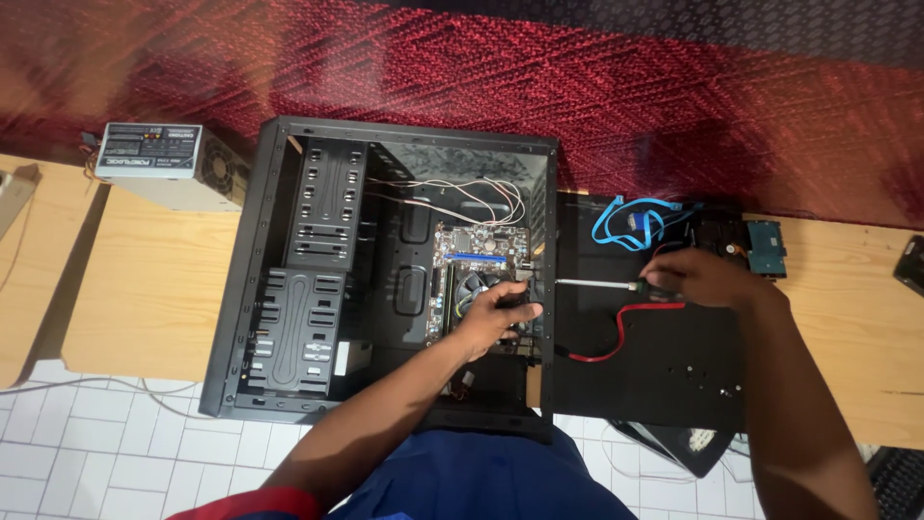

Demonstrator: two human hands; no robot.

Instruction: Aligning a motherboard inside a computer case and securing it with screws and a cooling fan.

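So the black PC case (318,289) is lying on its side on a light wooden surface (154,289) with the side panel off. The left hand (496,313) is down inside it, fingers (520,310) spread fairly wide and resting on the motherboard (472,252) right by the CPU cooler fan (472,289). The right hand (703,277) is outside the case, fingers wrapped around the handle of a screwdriver (602,283), with its shaft pointing left at the case's edge near the left hand. That hand hovers over the black side panel (664,376), which lies flat just beside the case. A red SATA cable (621,337) and a coiled blue one (630,223) are on the panel, with a hard drive (765,248) near the blue cable. A grey power supply unit (164,164) sits off to the left of the case.
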